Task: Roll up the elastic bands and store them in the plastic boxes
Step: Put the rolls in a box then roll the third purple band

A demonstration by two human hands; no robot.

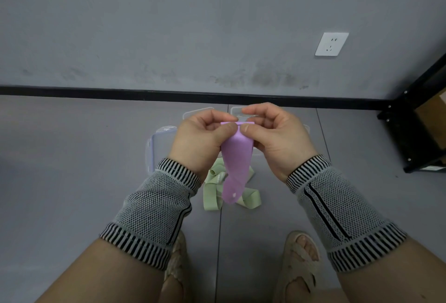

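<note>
A: Head view, what was there?
B: L hand (205, 138) and R hand (277, 138) were up in front of the body, both pinching the top edge of a purple elastic band (235, 165). Thumbs and forefingers curled onto it, fingers (248, 128) clenched round the top fold.

A: Rest of the band?
B: Hung down between the wrists, slightly twisted, lower end over a green elastic band (210, 194) lying in a loose heap on the floor (72, 157).

A: Boxes?
B: Clear plastic boxes (159, 143) sat on the floor beyond the hands, near the wall (169, 25). One w/ bluish clips showed left of the L hand; other pieces peeked above and right of the hands, mostly hidden. Couldn't tell how many, or what was lid vs. box.

A: Anything else?
B: Knit sleeves (154, 206) w/ striped cuffs on both forearms, sandals (299, 261) at the bottom. White wall socket (331, 44) upper right, black skirting (120, 92) along the wall base, black shelf frame (415, 133) at the right edge.
</note>
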